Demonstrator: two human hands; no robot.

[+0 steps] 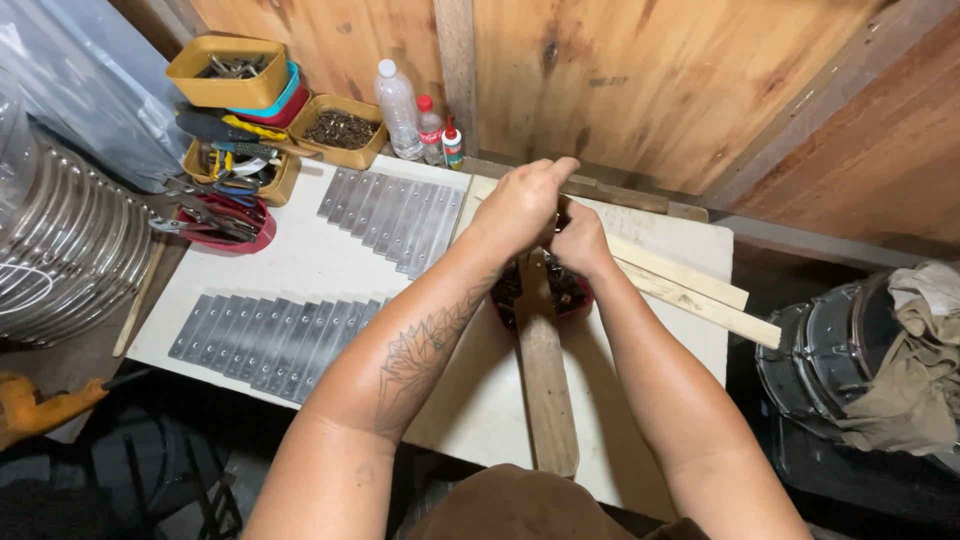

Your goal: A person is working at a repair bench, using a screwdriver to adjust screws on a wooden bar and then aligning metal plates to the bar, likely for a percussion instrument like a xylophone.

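Note:
My left hand (523,203) and my right hand (580,240) meet above the far end of a wooden stick (546,385) that lies lengthways on the white tabletop (300,262). Both hands are closed around something small between them, and the fingers hide what it is. Under my wrists sits a red bowl (570,297) holding small dark hardware. Two rows of flat grey metal strips lie to the left: a far row (393,216) and a near row (272,338).
Two long wooden slats (690,285) lie diagonally on the right. Yellow trays of screws (342,130) and tools (230,70), a red dish of pliers (215,222) and plastic bottles (400,108) stand at the back left. A drum (830,350) with a rag sits right.

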